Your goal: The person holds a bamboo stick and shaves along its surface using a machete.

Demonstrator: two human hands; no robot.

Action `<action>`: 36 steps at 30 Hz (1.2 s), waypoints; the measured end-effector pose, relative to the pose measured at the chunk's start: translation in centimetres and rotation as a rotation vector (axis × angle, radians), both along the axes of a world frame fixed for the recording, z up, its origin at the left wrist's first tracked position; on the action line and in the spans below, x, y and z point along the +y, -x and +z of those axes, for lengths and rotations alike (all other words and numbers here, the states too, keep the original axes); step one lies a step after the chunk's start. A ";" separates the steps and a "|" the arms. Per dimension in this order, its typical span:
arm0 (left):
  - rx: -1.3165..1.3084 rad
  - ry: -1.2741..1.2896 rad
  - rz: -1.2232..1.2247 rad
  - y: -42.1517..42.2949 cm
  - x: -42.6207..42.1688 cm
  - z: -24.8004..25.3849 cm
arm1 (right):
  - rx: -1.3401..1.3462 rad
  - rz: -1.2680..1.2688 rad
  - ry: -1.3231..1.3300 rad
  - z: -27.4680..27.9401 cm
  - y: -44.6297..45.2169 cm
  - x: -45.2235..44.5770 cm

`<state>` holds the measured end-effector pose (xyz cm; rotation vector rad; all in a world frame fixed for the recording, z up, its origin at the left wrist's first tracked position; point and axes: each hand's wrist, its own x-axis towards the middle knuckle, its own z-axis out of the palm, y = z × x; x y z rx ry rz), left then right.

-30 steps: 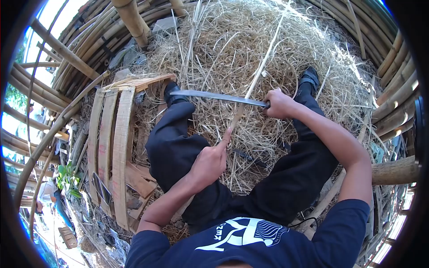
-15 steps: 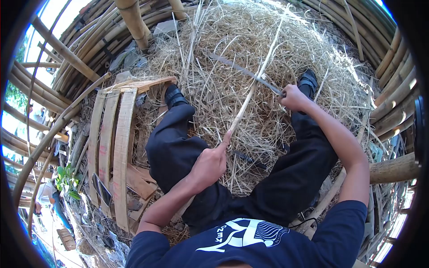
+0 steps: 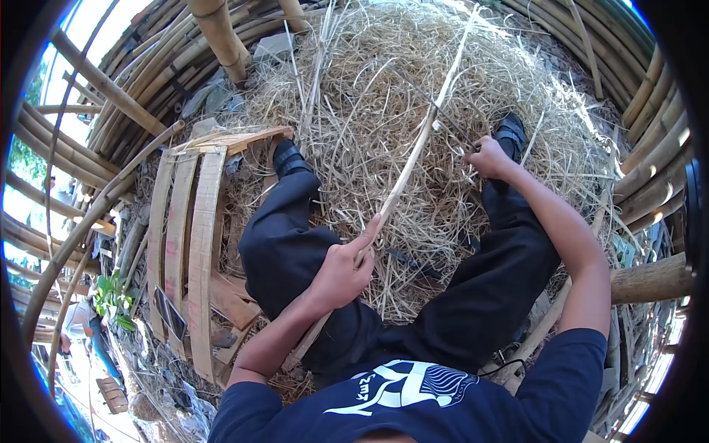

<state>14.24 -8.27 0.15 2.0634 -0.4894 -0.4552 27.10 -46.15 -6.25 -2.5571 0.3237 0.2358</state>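
My left hand (image 3: 344, 275) is closed around the near part of a long, pale bamboo strip (image 3: 410, 164), with the forefinger laid along it. The strip slants away from me over the straw, and a lower piece shows under my left forearm. In my right hand (image 3: 489, 158), the fingers are wrapped around the handle of a long knife (image 3: 456, 128). Its dark, thin blade is seen nearly edge-on and crosses the strip. Whether the blade presses into the strip, I cannot tell.
Pale shavings (image 3: 354, 66) cover the ground between and beyond my sandalled feet. A slatted wooden crate (image 3: 201, 255) stands at left, with a phone-like dark slab (image 3: 170, 313) leaning on it. Bamboo poles (image 3: 221, 37) ring the spot. A person (image 3: 80, 321) is outside at far left.
The knife blade has turned from showing its flat side to nearly edge-on, and its tip has swung farther away. It crosses the strip farther from me. My left hand has barely moved.
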 end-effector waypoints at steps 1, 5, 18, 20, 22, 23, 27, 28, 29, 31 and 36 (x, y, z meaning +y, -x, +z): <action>0.028 0.023 0.011 0.0 0.0 0.0 | -0.020 0.074 -0.026 -0.1 0.4 0.1; 0.045 0.030 0.013 0.0 -0.4 0.3 | -0.236 0.411 0.096 0.1 1.6 1.0; 0.106 0.048 -0.045 0.2 -0.2 -0.2 | -0.043 0.031 0.142 2.3 0.4 -0.5; 0.105 0.057 -0.044 -0.1 -0.4 -0.2 | -0.156 0.086 0.137 1.7 0.9 -0.1; 0.104 0.062 -0.039 -0.1 -0.5 -0.3 | 0.033 0.111 -0.188 2.3 1.0 0.9; 0.153 0.096 -0.031 -0.1 -0.6 -0.3 | 0.038 0.137 -0.246 2.7 1.1 1.3; 0.197 0.181 -0.006 -0.3 -0.9 -0.5 | 0.048 0.063 -0.503 3.8 1.0 3.2; 0.195 0.180 -0.006 -0.3 -0.9 -0.5 | 0.034 -0.005 -0.654 4.2 1.0 3.9; 0.177 0.204 -0.013 -0.3 -1.0 -0.4 | 0.019 -0.073 -0.805 4.5 1.0 4.5; 0.159 0.226 -0.023 -0.4 -1.1 -0.3 | -0.022 -0.103 -0.915 5.0 0.8 5.4; 0.197 0.240 -0.051 -0.2 -0.8 0.1 | -0.144 -0.282 -1.260 6.7 1.2 7.0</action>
